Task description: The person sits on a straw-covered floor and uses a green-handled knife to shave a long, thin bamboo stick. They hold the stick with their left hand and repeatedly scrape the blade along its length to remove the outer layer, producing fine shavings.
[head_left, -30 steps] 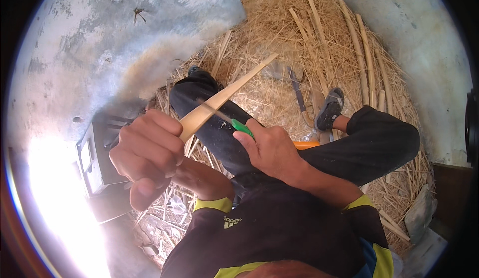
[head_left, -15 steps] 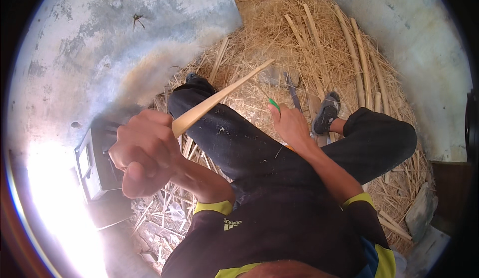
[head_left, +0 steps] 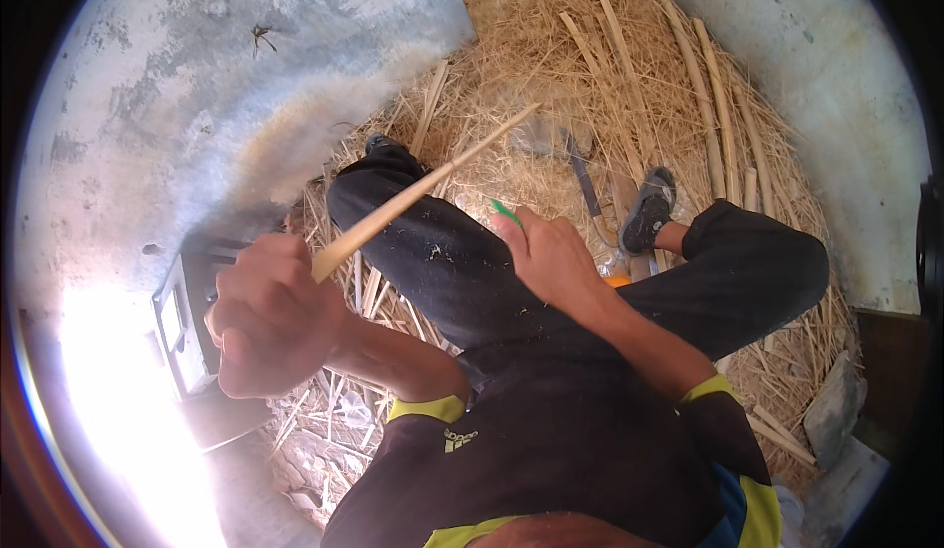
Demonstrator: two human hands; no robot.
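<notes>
Gripping the strip (head_left: 423,186) by its wide end, the left hand (head_left: 275,317) was a closed fist in the head view, its fingers wrapped around the pale wood. The strip slanted up and to the right from that fist, passed over the left leg of the dark trousers (head_left: 442,263) and narrowed to a tip above the shavings (head_left: 531,17); whether it touched the leg could not be told. The right hand (head_left: 560,258) was closed on a green handle (head_left: 505,212), thumb and fingers narrowed around it, just to the right of the strip and apart from it. One end of the handle poked out past the thumb; the rest was hidden by the hand. Beyond the right hand, a dark blade (head_left: 584,174) lay on the floor near a dark shoe (head_left: 646,216), and a bit of something orange (head_left: 617,281) showed just beside the right forearm. Long sticks (head_left: 723,115) lay on the shavings at the upper right, near the curving pale wall (head_left: 836,76). At the left, well below the strip's tip, a grey box (head_left: 180,327) stood beside the left hand, next to a glaring patch of light. Clear plastic (head_left: 356,410) lay near the left elbow, and a flat stone (head_left: 834,405) leaned at the lower right.
</notes>
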